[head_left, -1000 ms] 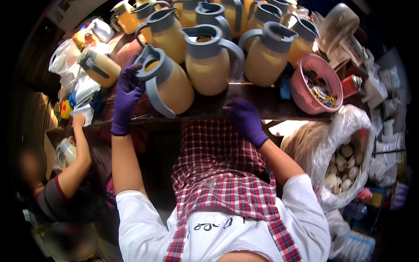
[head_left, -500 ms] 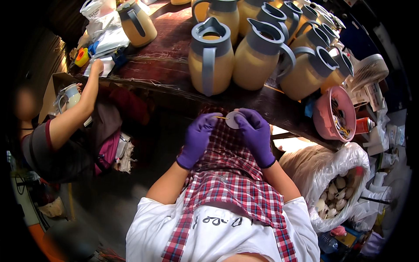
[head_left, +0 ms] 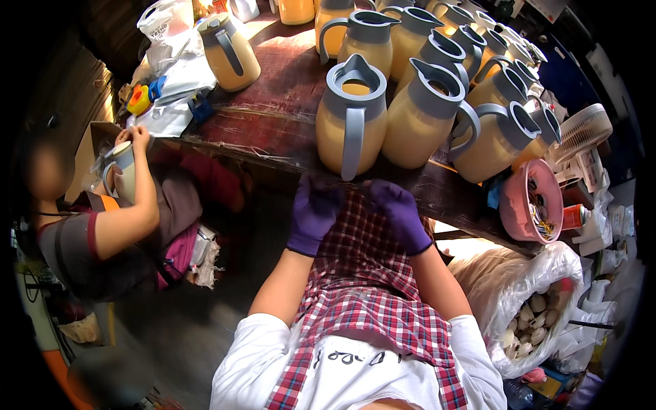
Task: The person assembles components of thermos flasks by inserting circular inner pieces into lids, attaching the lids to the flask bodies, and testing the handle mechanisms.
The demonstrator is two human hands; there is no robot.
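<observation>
My left hand (head_left: 316, 215), in a purple glove, is closed at the table's front edge, its fingertips in shadow. Level with it, my right hand (head_left: 403, 219), gloved alike, has its fingers bent together; what either hand pinches is too dark to make out. Just beyond them stands a yellowish pitcher (head_left: 331, 133) with a grey collar, spout and handle, its top uncovered. Another such pitcher (head_left: 410, 133) stands close on its right. Neither hand touches the pitchers.
Several more pitchers (head_left: 492, 147) crowd the wooden table (head_left: 273, 113). At right are a pink basin (head_left: 509, 201) of small parts, a fan (head_left: 581, 130) and a plastic-lined sack (head_left: 492, 307) of pale pieces. To the left, a seated person (head_left: 123, 225) handles a pitcher (head_left: 123, 171).
My hands have moved toward the table edge; the pale disc and thin yellow strip between them no longer show. The view has shifted. The seated person's hand has come back to their pitcher.
</observation>
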